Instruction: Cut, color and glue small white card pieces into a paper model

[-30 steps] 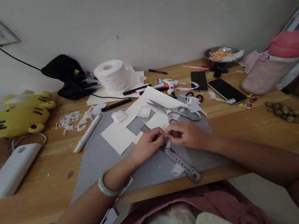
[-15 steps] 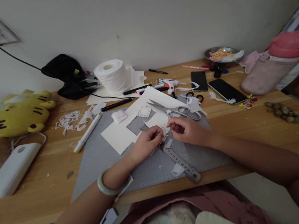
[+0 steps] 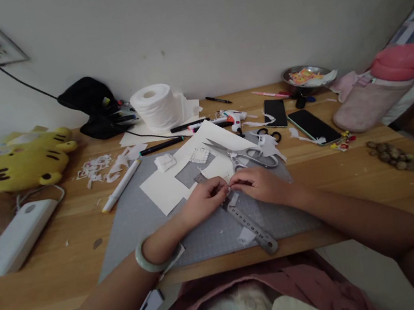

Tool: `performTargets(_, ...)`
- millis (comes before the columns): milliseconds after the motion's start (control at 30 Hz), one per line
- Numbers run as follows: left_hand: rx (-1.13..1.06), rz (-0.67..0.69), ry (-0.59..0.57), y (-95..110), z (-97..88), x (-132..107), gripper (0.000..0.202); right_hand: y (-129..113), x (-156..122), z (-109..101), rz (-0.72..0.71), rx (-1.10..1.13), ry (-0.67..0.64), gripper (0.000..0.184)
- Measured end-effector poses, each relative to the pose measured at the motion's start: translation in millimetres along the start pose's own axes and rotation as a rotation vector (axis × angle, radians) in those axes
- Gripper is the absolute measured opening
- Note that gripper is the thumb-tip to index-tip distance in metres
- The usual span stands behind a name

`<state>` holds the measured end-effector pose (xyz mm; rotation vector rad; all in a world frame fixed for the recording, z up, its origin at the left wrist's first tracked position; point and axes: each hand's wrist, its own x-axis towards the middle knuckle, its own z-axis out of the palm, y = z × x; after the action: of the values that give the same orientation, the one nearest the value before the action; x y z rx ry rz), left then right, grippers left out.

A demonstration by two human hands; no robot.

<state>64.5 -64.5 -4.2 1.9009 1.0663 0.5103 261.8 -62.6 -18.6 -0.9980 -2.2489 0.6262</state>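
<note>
My left hand (image 3: 206, 197), with a pale bangle on the wrist, is closed in a pinch above the steel ruler (image 3: 250, 227). Facing it, my right hand (image 3: 257, 185) pinches too, and the fingertips of both hands meet. A tiny whitish bit shows between them, too small to name. Just beyond the hands lie cut sheets of cream paper (image 3: 162, 193) and open scissors (image 3: 238, 154) with grey handles. A small white piece with dark marks along its edges (image 3: 199, 155) and a folded white wad (image 3: 164, 162) rest farther back. Under all this is a grey cutting mat (image 3: 132, 229).
At the back stand a toilet roll (image 3: 154, 108), several markers and a glue gun (image 3: 234, 116). Two phones (image 3: 314, 126), a metal bowl (image 3: 308, 76) and a pink-lidded bottle (image 3: 381, 90) are on the right. Leftward are a yellow plush toy (image 3: 15, 162) and a white power bank (image 3: 16, 237).
My right hand has moved slightly left and down, so its fingertips now meet those of my left hand. A moment ago a small gap lay between them.
</note>
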Motion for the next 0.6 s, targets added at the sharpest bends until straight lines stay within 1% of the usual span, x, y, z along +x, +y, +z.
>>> performTargets(133,0.049,0.036,0.004,-6,-0.5,3,0.018,2,2,0,0.016,-0.007,0.052,0.013)
performTargets(267,0.076,0.068,0.017,-11,-0.7,4,0.018,2,1,1,0.038,0.007,0.046,0.010)
performTargets(400,0.084,0.073,0.030,-8,-1.9,3,0.019,-2,0,0,0.063,0.036,0.026,0.007)
performTargets(533,0.060,0.093,-0.022,-4,-2.5,1,0.024,-5,0,-2,0.052,0.035,0.005,0.006)
performTargets(600,0.054,0.091,-0.026,-4,-2.0,2,0.025,-5,0,-2,0.040,0.010,-0.006,0.004)
